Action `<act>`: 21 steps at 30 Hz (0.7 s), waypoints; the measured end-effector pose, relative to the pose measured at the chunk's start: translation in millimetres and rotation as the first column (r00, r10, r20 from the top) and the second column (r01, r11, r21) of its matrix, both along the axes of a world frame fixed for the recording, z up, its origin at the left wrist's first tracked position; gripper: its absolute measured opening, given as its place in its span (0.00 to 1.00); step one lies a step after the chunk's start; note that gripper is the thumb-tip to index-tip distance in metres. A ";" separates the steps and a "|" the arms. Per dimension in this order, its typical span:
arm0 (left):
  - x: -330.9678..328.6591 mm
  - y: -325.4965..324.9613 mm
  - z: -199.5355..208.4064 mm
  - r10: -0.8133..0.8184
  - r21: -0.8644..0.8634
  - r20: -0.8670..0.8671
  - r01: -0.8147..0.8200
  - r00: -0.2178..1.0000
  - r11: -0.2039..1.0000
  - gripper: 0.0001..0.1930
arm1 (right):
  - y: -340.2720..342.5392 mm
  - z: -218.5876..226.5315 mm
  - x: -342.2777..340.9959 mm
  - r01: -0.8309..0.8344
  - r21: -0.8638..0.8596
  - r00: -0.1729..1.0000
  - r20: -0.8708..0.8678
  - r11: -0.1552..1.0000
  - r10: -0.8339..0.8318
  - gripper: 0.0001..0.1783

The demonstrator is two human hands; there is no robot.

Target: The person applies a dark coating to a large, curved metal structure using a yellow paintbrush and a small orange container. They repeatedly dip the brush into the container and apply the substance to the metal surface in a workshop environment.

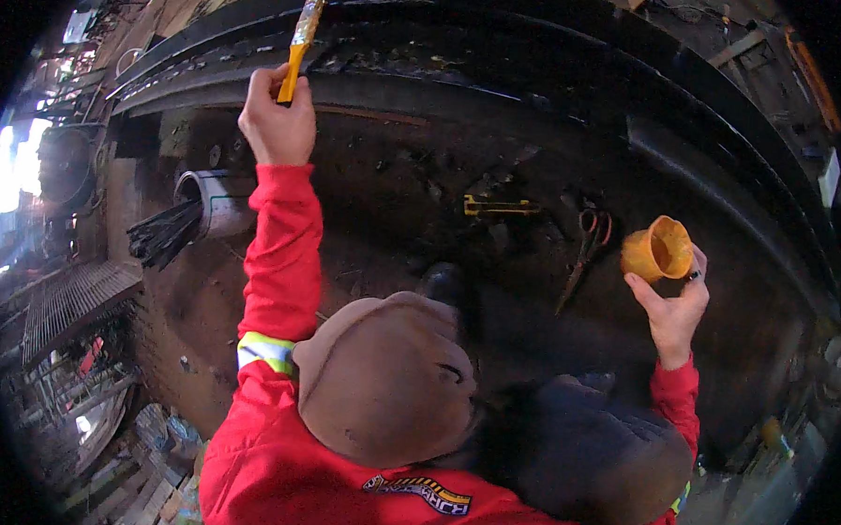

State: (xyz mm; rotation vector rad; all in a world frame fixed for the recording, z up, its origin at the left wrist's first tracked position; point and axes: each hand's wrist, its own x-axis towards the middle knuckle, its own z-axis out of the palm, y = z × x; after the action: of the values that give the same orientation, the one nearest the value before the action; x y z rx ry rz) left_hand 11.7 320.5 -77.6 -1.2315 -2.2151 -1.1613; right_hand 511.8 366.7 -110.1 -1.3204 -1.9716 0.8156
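lh (281, 127) w/ brush (302, 42), rh (675, 309) w/ cup (642, 253)

The dark floor (193, 314) carries scissors (585, 256), 1 yellow bar-shaped item (503, 208), 1 white bucket (224, 199) and scattered scraps (502, 236).

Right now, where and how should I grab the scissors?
Probably by the handle loops, from above at the far end: the scissors lie with loops away from the person and blades pointing back.

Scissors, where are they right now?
In the head view, the scissors lie right of centre, between the small yellow object and the orange cup in the right hand.
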 end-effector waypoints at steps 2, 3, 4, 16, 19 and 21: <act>3.0 -9.7 2.2 -0.128 -0.027 0.090 0.131 0.988 0.991 0.11 | -1.0 6.6 -4.9 0.001 -0.003 1.000 0.029 1.000 -0.001 0.33; 9.8 -10.8 2.2 -0.183 0.055 0.136 0.177 0.974 0.983 0.11 | 0.1 8.9 -9.4 0.005 -0.007 1.000 0.025 1.000 -0.005 0.33; 17.6 -9.0 3.0 -0.239 0.137 0.178 0.216 0.954 0.967 0.11 | 0.9 9.5 -8.7 0.003 0.009 1.000 0.029 1.000 -0.004 0.33; 104.7 57.6 -5.7 -0.692 0.012 0.026 0.692 0.721 0.722 0.09 | -2.4 12.4 -4.3 0.003 0.024 1.000 -0.007 1.000 -0.003 0.34; 96.6 64.9 3.0 -0.724 -0.189 -0.034 0.707 0.689 0.682 0.09 | -0.4 10.4 -2.4 -0.020 0.087 0.999 0.040 0.996 0.016 0.35; 89.8 83.8 4.3 -0.733 -0.223 -0.080 0.705 0.675 0.673 0.09 | 0.5 12.9 -6.1 -0.024 0.109 0.999 0.036 0.994 0.020 0.35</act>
State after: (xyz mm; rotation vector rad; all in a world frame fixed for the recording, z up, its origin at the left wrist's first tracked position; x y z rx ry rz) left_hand 101.5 404.4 -73.3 -2.3314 -1.7394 -1.0502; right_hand 505.6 367.1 -97.2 -1.2596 -2.0314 0.6883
